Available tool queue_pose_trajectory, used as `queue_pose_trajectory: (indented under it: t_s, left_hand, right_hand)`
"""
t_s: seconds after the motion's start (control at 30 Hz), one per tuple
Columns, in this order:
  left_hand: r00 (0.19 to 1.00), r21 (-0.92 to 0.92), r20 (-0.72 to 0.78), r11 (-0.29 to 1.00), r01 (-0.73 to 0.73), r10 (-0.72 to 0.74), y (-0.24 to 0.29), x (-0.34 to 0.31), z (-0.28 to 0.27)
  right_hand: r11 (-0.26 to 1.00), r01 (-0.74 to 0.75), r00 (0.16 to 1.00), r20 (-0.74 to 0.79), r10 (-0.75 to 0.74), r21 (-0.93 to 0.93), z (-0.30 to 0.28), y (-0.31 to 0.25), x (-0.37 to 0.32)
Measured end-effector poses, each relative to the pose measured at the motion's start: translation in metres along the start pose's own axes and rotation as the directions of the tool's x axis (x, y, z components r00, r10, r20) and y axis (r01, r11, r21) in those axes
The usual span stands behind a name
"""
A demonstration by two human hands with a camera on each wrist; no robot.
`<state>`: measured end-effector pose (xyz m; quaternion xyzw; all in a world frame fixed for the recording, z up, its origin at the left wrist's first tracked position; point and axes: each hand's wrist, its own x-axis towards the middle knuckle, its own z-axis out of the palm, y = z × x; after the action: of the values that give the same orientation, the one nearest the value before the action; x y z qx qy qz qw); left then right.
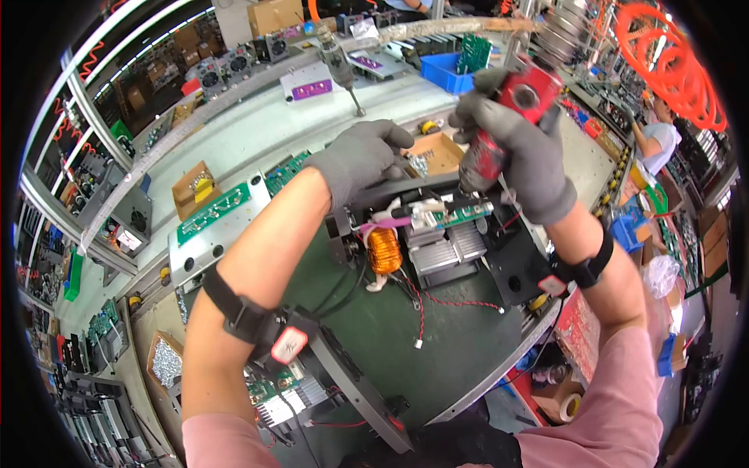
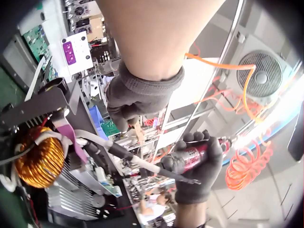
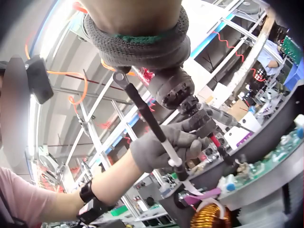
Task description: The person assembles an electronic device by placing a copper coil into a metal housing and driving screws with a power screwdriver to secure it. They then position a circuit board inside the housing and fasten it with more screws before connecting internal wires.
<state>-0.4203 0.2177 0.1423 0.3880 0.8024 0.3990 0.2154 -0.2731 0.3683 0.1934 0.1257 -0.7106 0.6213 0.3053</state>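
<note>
My gloved right hand (image 1: pixel 519 144) grips a red and grey power screwdriver (image 1: pixel 488 156), nose down over the rear edge of a black metal chassis (image 1: pixel 511 273). Its chuck and bit (image 3: pixel 209 130) show in the right wrist view. Close by, my gloved left hand (image 1: pixel 355 160) hovers at the rear left of the chassis, fingers bent; I cannot tell whether they pinch anything small. In the chassis sit a copper-wound coil (image 1: pixel 384 251), a finned heatsink (image 1: pixel 449 253) and a green circuit board (image 1: pixel 468 212). A white-and-black cable (image 2: pixel 137 159) sticks up from it.
Behind the chassis stands a cardboard tray (image 1: pixel 441 152) with small screws. To the left lies a panel with a green board (image 1: pixel 214 214). A second driver (image 1: pixel 335 62) hangs ahead. A blue bin (image 1: pixel 445 72) is at the back; an orange coiled hose (image 1: pixel 663 47) hangs upper right.
</note>
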Motion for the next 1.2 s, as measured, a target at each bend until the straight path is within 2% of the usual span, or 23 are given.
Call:
queue_pose_trajectory:
  t_s: [0.03,0.07,0.1,0.17,0.2,0.23,0.33,0.43,0.5,0.53,0.7,0.73,0.8,0.87,1.03,1.13,1.2]
  left_hand:
    - [0.999,-0.584,0.013,0.811,0.036,-0.035,-0.001,-0.003,-0.005]
    - [0.999,-0.709,0.014,0.705,-0.016,0.036,-0.001,-0.008,-0.007]
    - [0.999,-0.7,0.005,0.714,-0.024,0.038,0.004,-0.013,-0.008]
    - [0.999,-0.814,-0.014,0.581,0.01,-0.037,0.015,-0.021,-0.005]
    - [1.0,-0.831,0.001,0.556,0.007,-0.011,0.018,-0.023,-0.003]
    - [1.0,-0.829,-0.001,0.559,-0.001,0.0,0.021,-0.024,-0.002]
    - [0.999,-0.838,0.026,0.544,0.046,-0.045,0.031,-0.027,0.003]
    - [0.999,-0.864,0.024,0.501,0.038,-0.033,0.031,-0.022,0.011]
    - [0.999,-0.874,-0.009,0.486,0.017,-0.051,0.035,-0.023,0.017]
    - [1.0,-0.879,-0.001,0.476,0.011,-0.025,0.036,-0.021,0.018]
    - [0.999,-0.864,0.023,0.502,0.031,-0.021,0.046,-0.025,0.019]
    - [1.0,-0.861,0.025,0.507,0.031,-0.018,0.047,-0.026,0.021]
    - [0.998,-0.886,0.053,0.463,0.033,0.03,0.049,-0.026,0.024]
    - [0.996,-0.894,0.079,0.446,0.048,0.05,0.049,-0.023,0.027]
    - [0.993,-0.921,0.103,0.382,0.073,0.059,0.051,-0.023,0.031]
    - [0.979,-0.921,0.17,0.371,0.116,0.115,0.05,-0.019,0.032]
    - [0.991,-0.915,0.113,0.397,0.078,0.068,0.056,-0.021,0.034]
  right_hand:
    - [0.998,0.032,0.999,-0.022,-0.031,0.045,0.004,-0.004,-0.003]
    - [0.992,0.098,0.995,-0.013,-0.097,0.085,0.007,-0.009,-0.002]
    - [0.989,0.111,0.994,-0.013,-0.11,0.093,0.009,-0.014,0.005]
    - [0.969,0.244,0.969,-0.059,-0.241,0.037,0.009,-0.028,0.018]
    - [0.954,0.296,0.955,-0.032,-0.294,0.05,0.005,-0.034,0.024]
    - [0.948,0.317,0.944,-0.111,-0.311,0.042,0.006,-0.038,0.024]
    - [0.912,0.41,0.907,-0.125,-0.403,0.034,0.004,-0.046,0.022]
    - [0.814,0.562,0.808,-0.113,-0.578,-0.148,0.004,-0.05,0.017]
    - [0.865,0.502,0.858,-0.134,-0.496,0.014,0.004,-0.056,0.014]
    - [0.882,0.47,0.871,-0.165,-0.463,0.008,0.005,-0.059,0.012]
    - [0.83,0.557,0.817,-0.196,-0.542,0.024,-0.001,-0.06,0.01]
    - [0.796,0.59,0.778,-0.173,-0.605,-0.132,-0.005,-0.059,0.01]
    - [0.74,0.609,0.736,-0.144,-0.662,-0.286,-0.007,-0.061,0.008]
    - [0.846,0.533,0.84,-0.134,-0.526,0.022,-0.002,-0.066,0.003]
    - [0.831,0.531,0.847,-0.079,-0.526,0.167,-0.003,-0.065,-0.001]
    - [0.853,0.504,0.864,-0.09,-0.496,0.137,-0.003,-0.064,-0.004]
    - [0.833,0.541,0.841,-0.103,-0.532,0.115,-0.003,-0.064,-0.003]
